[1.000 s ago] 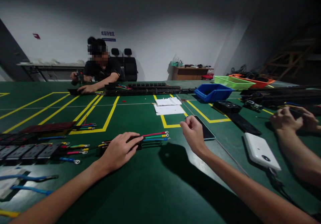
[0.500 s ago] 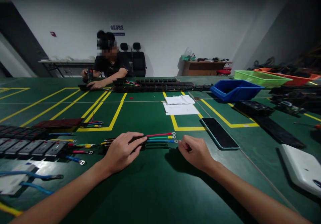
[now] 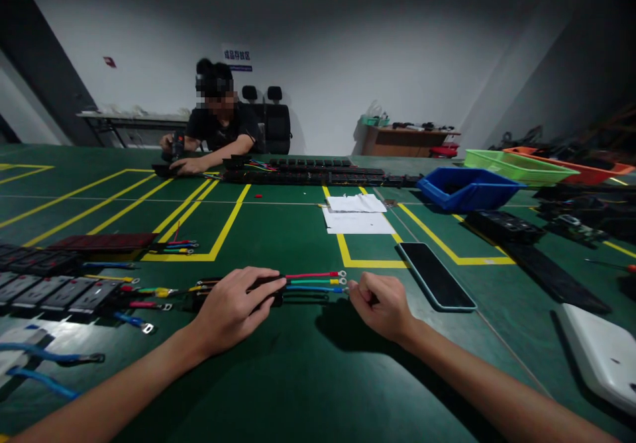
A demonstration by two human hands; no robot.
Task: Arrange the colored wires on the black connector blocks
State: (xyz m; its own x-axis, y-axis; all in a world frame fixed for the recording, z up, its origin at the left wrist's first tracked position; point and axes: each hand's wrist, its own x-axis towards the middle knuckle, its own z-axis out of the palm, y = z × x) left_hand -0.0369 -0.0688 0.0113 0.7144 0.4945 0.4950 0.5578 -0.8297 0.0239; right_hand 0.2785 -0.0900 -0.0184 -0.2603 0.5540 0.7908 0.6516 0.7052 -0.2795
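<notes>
My left hand [image 3: 237, 307] is closed over a dark, slim part [image 3: 263, 299] lying on the green table, hiding most of it. Out of its right end run a red wire [image 3: 313, 275], a green wire [image 3: 314, 282] and a blue wire [image 3: 315, 289], each tipped with a metal ring terminal. My right hand [image 3: 382, 304] has its fingers curled, thumb and index pinched at the blue wire's ring terminal [image 3: 346, 290]. Left of my left hand, a row of black socket modules [image 3: 54, 294] has coloured leads with terminals.
A phone [image 3: 437, 276] lies right of my right hand, with white papers [image 3: 358, 220] behind. Farther right are a blue bin [image 3: 470, 191], a black strip [image 3: 556, 267] and a white device [image 3: 603, 350]. Across the table a co-worker [image 3: 221, 132] holds a dark tool.
The view has shifted slightly, so the near table things sit a little lower and farther left. Both hands keep nearly the same pose at the wired part.
</notes>
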